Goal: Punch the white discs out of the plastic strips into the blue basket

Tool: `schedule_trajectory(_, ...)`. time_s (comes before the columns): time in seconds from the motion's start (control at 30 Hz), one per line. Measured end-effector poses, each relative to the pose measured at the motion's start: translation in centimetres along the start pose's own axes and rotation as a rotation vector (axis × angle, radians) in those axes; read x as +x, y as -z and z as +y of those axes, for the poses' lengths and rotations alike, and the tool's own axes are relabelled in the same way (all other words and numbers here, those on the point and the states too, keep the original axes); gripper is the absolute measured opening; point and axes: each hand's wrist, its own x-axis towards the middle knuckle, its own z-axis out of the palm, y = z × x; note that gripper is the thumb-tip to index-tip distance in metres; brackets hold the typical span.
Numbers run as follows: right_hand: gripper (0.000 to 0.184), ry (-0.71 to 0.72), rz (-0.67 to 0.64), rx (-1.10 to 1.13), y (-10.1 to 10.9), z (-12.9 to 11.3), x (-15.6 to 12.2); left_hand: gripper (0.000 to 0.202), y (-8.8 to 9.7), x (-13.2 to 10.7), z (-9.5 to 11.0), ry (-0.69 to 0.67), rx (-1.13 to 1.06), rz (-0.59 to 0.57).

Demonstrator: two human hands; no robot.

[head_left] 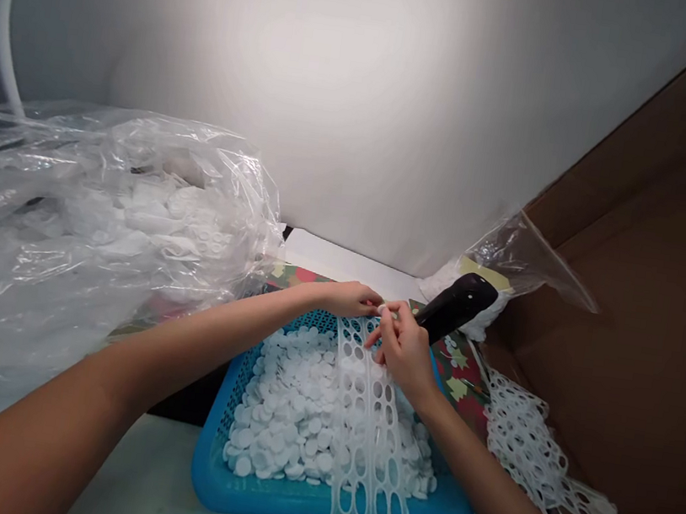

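A blue plastic basket (pixel 211 468) holds a heap of small white round discs (pixel 288 419). A white perforated strip (pixel 373 431) with rows of punched holes lies lengthwise over the basket. My left hand (pixel 351 298) is closed in a pinch on the strip's far end. My right hand (pixel 405 348) is closed round a black tool handle (pixel 456 305), fingertips also touching the strip's far end beside the left hand.
A big clear plastic bag (pixel 86 221) of white strips fills the left. Punched-out strip waste (pixel 537 463) trails at the right beside a brown cardboard wall (pixel 659 318). A smaller clear bag (pixel 508 263) stands behind the hands. A patterned mat (pixel 460 376) lies under the basket.
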Motion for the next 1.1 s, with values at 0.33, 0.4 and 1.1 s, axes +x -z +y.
schedule_trajectory(0.33,0.015,0.132,-0.085,-0.054,0.21,-0.18,-0.63,0.02,0.1,-0.22,0.21,0.034,-0.021,-0.012)
schedule_trajectory(0.4,0.014,0.126,-0.081,-0.039,0.18,0.0,-0.61,0.02,0.16,-0.28,0.33,0.034,-0.028,-0.011)
schedule_trajectory(1.1,0.011,0.245,-0.126,-0.121,0.83,-0.22,-0.54,0.022,0.1,-0.14,0.07,0.025,0.016,-0.005)
